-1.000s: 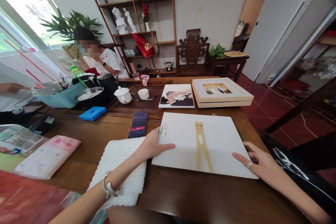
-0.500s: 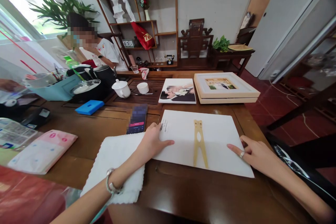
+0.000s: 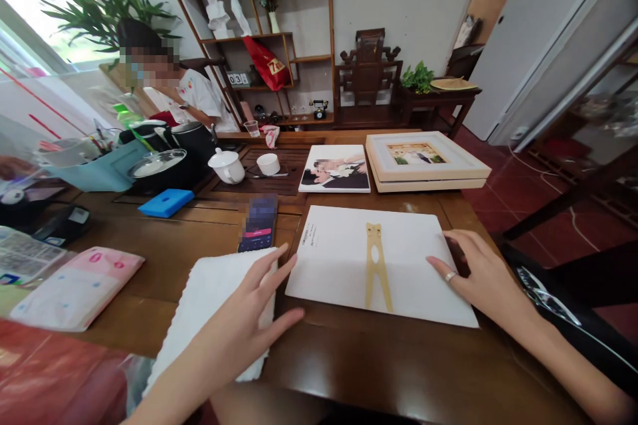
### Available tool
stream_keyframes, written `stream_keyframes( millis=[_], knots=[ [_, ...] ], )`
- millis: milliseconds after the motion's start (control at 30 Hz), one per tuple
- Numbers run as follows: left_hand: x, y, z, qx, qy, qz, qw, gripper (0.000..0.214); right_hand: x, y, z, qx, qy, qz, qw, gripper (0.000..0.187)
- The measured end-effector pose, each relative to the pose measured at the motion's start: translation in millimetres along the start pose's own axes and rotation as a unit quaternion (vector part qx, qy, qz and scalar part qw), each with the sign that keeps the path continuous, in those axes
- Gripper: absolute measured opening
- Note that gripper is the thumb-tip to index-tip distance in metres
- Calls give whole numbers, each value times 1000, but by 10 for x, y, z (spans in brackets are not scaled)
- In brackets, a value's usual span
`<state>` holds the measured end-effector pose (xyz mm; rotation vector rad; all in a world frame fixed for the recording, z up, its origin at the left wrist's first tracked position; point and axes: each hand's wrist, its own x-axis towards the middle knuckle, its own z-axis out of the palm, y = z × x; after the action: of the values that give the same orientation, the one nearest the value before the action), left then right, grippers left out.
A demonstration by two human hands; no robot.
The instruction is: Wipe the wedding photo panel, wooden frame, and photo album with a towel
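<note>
- Surface: brown, glossy wooden table point(image 3: 343, 358), with a shelf unit point(image 3: 312, 59) and a chair point(image 3: 369, 73) well beyond. Use the white towel point(image 3: 199, 279) as the landmark for all positions.
- Location: the white board point(image 3: 339, 259) lies flat, or nearly so, just right of the towel. Its upper face carries a tan stand point(image 3: 373, 238) and small print.
- Adjacent items: a phone point(image 3: 259, 219) lies just beyond the towel; a photo panel point(image 3: 333, 169) and a picture frame point(image 3: 423, 171) lie farther off, beyond it and to the right.
- Left hand point(image 3: 244, 312): over the towel, fingers spread and holding nothing. Fingertips are close to the board's left edge; contact cannot be confirmed.
- Right hand point(image 3: 471, 265): at the board edge farther from the towel, thumb over the upper face, fingers curved along the side. Whether they grip underneath cannot be told.
- Handling (judged): the board is probably light and stiff; the face looks smooth and may slip or mark. The stand appears thin and could bend.
- Hold points (advised): support both short edges, towel side and opposite. Do not lift by the stand.
</note>
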<state>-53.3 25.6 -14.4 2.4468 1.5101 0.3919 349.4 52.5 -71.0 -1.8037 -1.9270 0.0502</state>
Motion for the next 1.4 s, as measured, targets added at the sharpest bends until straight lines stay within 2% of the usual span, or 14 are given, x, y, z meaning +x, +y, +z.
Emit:
stream_keyframes(
  millis=[100, 200, 333, 433, 500, 600, 700, 767, 833, 967, 1067, 1200, 1300, 1400],
  knots=[
    [-515, -229, -90, 50, -18, 34, 998, 85, -21, -31, 145, 38, -5, -56, 998, 49],
    [-779, -446, -73, 84, -30, 36, 995, 85, 2, -8, 237, 53, -52, -55, 996, 51],
    [-794, -567, 89, 107, 48, 44, 992, 79, 87, 45, 255, 69, -78, -56, 993, 53],
    [-747, -548, 198, 119, 112, 46, 986, 75, 142, 42, 248, 74, -76, -62, 992, 51],
    [-698, -491, 209, 88, 148, 34, 984, 72, 165, 21, 249, 73, -70, -60, 993, 49],
    [-530, -351, 142, 27, 200, 34, 979, 70, 178, -14, 253, 73, -51, -53, 995, 45],
    [-241, -188, 106, 4, 211, 87, 974, 70, 175, -35, 252, 80, -40, -56, 994, 44],
    [-34, -89, 157, 5, 169, 134, 976, 74, 169, -38, 248, 83, -42, -58, 994, 43],
    [154, -8, 254, 10, 99, 167, 981, 85, 164, -35, 243, 83, -47, -57, 994, 44],
    [513, 75, 392, 35, -8, 159, 987, 99, 158, -30, 237, 84, -55, -67, 993, 44],
    [846, 55, 382, 41, -44, 122, 991, 94, 160, -32, 234, 86, -60, -74, 992, 44],
    [1276, -28, 361, 45, -42, 105, 993, 83, 164, -28, 233, 92, -60, -77, 991, 44],
    [1388, -46, 370, 54, -35, 102, 993, 77, 164, -18, 236, 95, -58, -75, 991, 43],
    [1215, 20, 366, 62, -47, 108, 991, 81, 162, -16, 239, 95, -56, -72, 991, 42]
  ],
)
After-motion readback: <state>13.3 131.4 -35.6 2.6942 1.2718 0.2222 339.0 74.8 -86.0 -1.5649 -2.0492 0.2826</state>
